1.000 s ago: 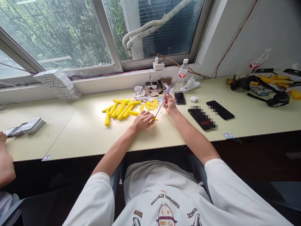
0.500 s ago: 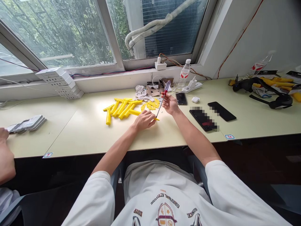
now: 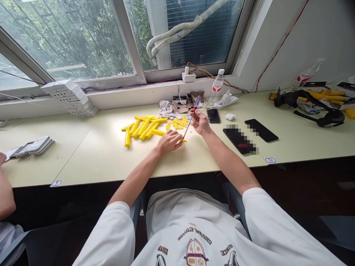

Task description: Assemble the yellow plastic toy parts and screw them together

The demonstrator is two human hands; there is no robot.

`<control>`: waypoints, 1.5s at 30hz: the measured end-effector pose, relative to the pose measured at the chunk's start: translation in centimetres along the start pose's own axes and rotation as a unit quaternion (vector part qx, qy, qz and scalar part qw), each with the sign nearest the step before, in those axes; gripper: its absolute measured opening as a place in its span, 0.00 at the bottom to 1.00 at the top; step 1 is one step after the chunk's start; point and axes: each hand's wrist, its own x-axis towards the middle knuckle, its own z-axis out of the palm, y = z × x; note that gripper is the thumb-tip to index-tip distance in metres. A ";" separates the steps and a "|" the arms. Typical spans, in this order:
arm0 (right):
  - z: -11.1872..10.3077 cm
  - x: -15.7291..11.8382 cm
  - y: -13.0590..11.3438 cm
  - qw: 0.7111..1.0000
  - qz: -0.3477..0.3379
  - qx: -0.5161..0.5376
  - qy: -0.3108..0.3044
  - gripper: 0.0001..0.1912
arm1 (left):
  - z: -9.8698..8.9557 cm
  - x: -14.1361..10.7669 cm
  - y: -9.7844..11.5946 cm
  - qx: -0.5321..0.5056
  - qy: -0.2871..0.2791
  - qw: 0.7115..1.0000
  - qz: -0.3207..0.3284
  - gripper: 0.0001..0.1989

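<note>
My right hand (image 3: 200, 123) is closed round a screwdriver (image 3: 196, 102) with a clear purple and red handle. The shaft slants down to the left, its tip at a yellow plastic handle (image 3: 157, 132) on the table. My left hand (image 3: 169, 142) presses that handle down, covering its middle; a pointed yellow end shows past the fingers. The exact contact of the tip is too small to make out. Left of my left hand lie several similar yellow handles (image 3: 144, 127). Flat yellow plastic pieces (image 3: 177, 123) lie behind my hands, and tiny screws (image 3: 190, 131) rest near the screwdriver shaft.
A crumpled glove (image 3: 166, 109), an open small box (image 3: 179, 104) and a water bottle (image 3: 217, 88) stand toward the window. Phones (image 3: 261, 130) and a white earbud case (image 3: 230, 116) lie right. Leftward are stacked grey packets (image 3: 36, 145) and another person's arm (image 3: 6, 192).
My hands and the screwdriver stay almost in place. The other person's arm at the left edge has drawn back a little to the left.
</note>
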 end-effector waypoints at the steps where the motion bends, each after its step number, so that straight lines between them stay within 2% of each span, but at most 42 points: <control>1: 0.0 0.0 0.1 1.000 -0.005 0.004 0.002 0.18 | 0.0 0.0 0.0 -0.002 0.000 1.000 -0.001 0.08; 7: -0.1 0.2 0.5 0.999 -0.026 0.018 0.014 0.18 | -0.1 0.0 0.0 -0.006 0.010 1.000 0.001 0.09; 11: 0.0 0.1 0.4 1.000 -0.003 0.002 0.018 0.18 | 0.1 0.0 -0.2 -0.020 0.017 1.000 0.001 0.07; 15: 0.2 0.3 0.5 0.999 0.014 0.029 0.007 0.19 | 0.1 0.0 -0.3 -0.034 0.028 0.999 -0.004 0.07; 20: -0.8 1.3 -0.5 0.993 -0.045 0.015 0.111 0.18 | -0.2 0.0 -0.4 -0.052 0.041 0.998 -0.024 0.07; 23: -2.3 1.9 -1.7 0.985 -0.080 -0.031 0.148 0.20 | -0.5 -0.2 -0.7 -0.059 0.091 0.993 -0.053 0.06; 25: -3.4 2.1 -2.3 0.980 -0.070 -0.112 0.146 0.21 | -0.5 -0.4 -1.2 -0.056 0.142 0.985 -0.084 0.06; 27: -4.3 2.0 -2.6 0.955 -0.047 -0.254 0.144 0.20 | -0.4 -0.9 -1.8 -0.055 0.195 0.972 -0.116 0.09; 28: -4.6 1.9 -2.6 0.928 -0.039 -0.340 0.145 0.20 | -0.3 -1.1 -2.2 -0.057 0.221 0.965 -0.132 0.11; 30: -5.0 1.7 -2.5 0.849 -0.029 -0.505 0.153 0.19 | -0.2 -1.6 -3.0 -0.066 0.270 0.945 -0.170 0.16; 32: -5.3 1.5 -2.2 0.766 -0.008 -0.624 0.157 0.18 | -0.3 -2.0 -3.7 -0.086 0.309 0.922 -0.216 0.20; 33: -5.4 1.5 -2.0 0.733 0.008 -0.662 0.156 0.17 | -0.4 -2.1 -4.0 -0.101 0.324 0.910 -0.238 0.22; 35: -5.7 1.5 -1.8 0.691 0.041 -0.705 0.154 0.15 | -0.8 -2.1 -4.4 -0.137 0.347 0.887 -0.272 0.23; 39: -6.0 1.6 -1.6 0.656 0.072 -0.734 0.161 0.15 | -1.8 -1.7 -4.7 -0.183 0.357 0.860 -0.316 0.20; 41: -6.0 1.5 -1.6 0.649 0.071 -0.740 0.163 0.16 | -1.9 -1.5 -4.9 -0.184 0.327 0.866 -0.329 0.17; 45: -5.5 1.0 -1.6 0.631 0.084 -0.756 0.153 0.16 | -1.4 -1.5 -5.3 -0.139 0.250 0.904 -0.318 0.09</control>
